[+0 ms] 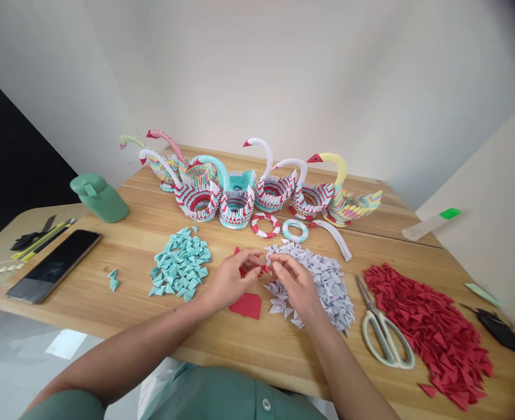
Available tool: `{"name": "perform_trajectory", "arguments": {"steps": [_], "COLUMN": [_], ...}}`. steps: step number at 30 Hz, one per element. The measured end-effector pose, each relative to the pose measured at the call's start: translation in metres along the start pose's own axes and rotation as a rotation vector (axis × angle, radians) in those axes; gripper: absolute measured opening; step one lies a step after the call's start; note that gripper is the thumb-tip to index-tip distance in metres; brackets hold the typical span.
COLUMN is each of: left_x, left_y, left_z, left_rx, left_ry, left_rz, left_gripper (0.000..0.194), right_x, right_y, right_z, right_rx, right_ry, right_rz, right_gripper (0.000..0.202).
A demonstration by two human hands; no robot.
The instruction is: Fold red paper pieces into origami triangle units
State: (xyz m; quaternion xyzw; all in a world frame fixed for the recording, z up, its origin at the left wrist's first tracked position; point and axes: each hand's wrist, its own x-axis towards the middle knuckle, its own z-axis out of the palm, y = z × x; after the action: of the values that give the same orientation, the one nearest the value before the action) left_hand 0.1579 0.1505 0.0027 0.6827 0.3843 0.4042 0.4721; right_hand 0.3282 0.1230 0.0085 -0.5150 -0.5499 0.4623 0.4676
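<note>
Over the middle of the table, my left hand [235,274] is closed, its thumb and fingers pinching red folded paper [263,269]. My right hand [295,283] meets it from the other side, fingertips pinched at the right end of that red paper; the exact contact is small and partly hidden. Below the hands lies a flat piece of red paper [246,306]. A pile of white folded paper triangles [327,280] spreads under and beyond my right hand. To the left is a heap of turquoise paper triangles [181,262].
Several folded-paper swans [235,204] stand along the back, with a red-and-white ring [265,216], a turquoise-and-white ring [295,222] and a white paper neck [336,236] before them. Scissors [384,332] and red triangles [432,332] lie right; a phone [56,265] and green bottle [100,198] are left.
</note>
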Motion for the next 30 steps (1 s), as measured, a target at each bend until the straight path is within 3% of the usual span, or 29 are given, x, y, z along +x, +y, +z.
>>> {"name": "perform_trajectory", "arguments": {"steps": [3,6,18,23,27,30], "left_x": [0.003,0.003,0.000,0.000,0.002,0.003], "left_y": [-0.003,-0.004,0.001,0.000,-0.004,-0.006], "left_z": [0.000,0.000,-0.001,-0.002,-0.002,-0.002], "left_rx": [-0.176,-0.212,0.046,0.028,0.005,-0.013], "left_ry": [-0.002,-0.008,0.015,0.005,-0.009,-0.036], "left_rz": [-0.083,-0.106,0.017,0.043,0.004,-0.025], "left_gripper": [0.031,0.031,0.033,0.033,0.036,0.036], "right_x": [0.002,0.003,0.000,-0.001,0.001,0.004], "right_y": [0.003,0.004,0.008,0.005,0.004,0.002], "right_z": [-0.002,0.001,0.005,0.004,-0.004,-0.010], "right_rx": [-0.002,0.025,-0.147,-0.347,-0.495,-0.549], "right_ry": [-0.006,-0.037,-0.040,0.016,-0.063,-0.146], "right_rz": [0.012,0.037,-0.013,-0.219,-0.488,-0.576], "right_gripper": [0.023,0.022,0.020,0.013,0.016,0.019]}}
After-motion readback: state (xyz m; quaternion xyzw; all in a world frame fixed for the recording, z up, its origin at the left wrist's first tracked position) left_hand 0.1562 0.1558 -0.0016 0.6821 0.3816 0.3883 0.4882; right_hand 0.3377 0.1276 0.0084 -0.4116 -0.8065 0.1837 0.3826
